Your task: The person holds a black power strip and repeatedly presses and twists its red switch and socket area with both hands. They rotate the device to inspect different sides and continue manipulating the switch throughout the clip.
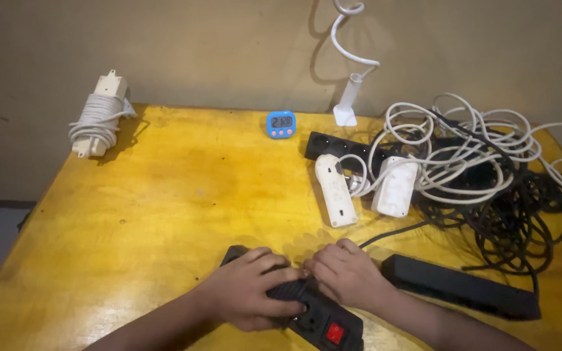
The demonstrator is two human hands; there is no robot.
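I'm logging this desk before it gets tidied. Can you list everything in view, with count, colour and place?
Power strip with red switch: 1, black, near edge, under both hands.
Long power strip: 1, black, right of the hands.
Power strips: 2, white, centre right.
Power strip: 1, black, behind the white ones.
Tangled cables: white and black, right side.
Wrapped power strip: 1, cream, far left corner.
Timer: 1, blue, far edge.
Gooseneck clip: 1, white, far edge.
Table: 1, yellow.
Left hand: gripping strip.
Right hand: on strip.
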